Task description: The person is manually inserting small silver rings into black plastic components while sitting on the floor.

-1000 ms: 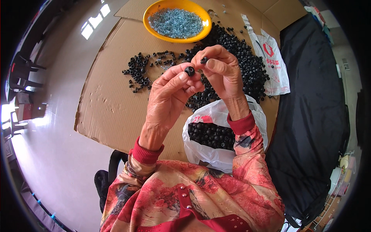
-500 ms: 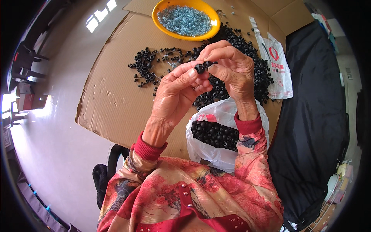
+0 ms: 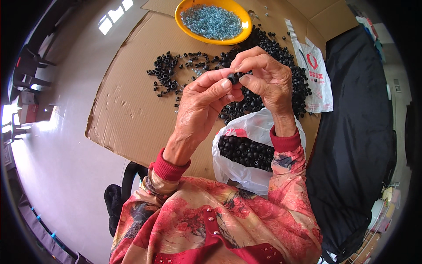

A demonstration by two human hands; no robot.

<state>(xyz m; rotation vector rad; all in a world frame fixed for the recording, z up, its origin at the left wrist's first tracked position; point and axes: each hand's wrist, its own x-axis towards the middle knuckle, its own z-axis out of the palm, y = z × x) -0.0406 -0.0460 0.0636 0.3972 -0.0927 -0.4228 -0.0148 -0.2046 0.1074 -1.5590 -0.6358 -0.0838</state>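
Above the cardboard, my left hand (image 3: 198,105) pinches a round black part with a hole (image 3: 231,79) between thumb and fingertips. My right hand (image 3: 274,83) is closed at the fingertips on a smaller black part (image 3: 239,75), which touches the round one. The fingers partly hide both parts. Behind and below the hands spreads a heap of loose black round parts (image 3: 281,55). Smaller black pieces and rings (image 3: 166,68) lie scattered left of my hands. Nearer to me, a white plastic bag (image 3: 239,174) gapes around more black balls (image 3: 248,152).
At the far side stands a yellow bowl (image 3: 249,31) of small clear bluish pieces (image 3: 213,22). A flattened white bag with red print (image 3: 318,94) lies right of the heap. Cardboard (image 3: 127,92) covers the work surface. Black fabric (image 3: 351,132) runs along the right.
Both hands have shifted slightly to the right. The round black part has turned a little between the fingertips, and the two parts sit closer together.
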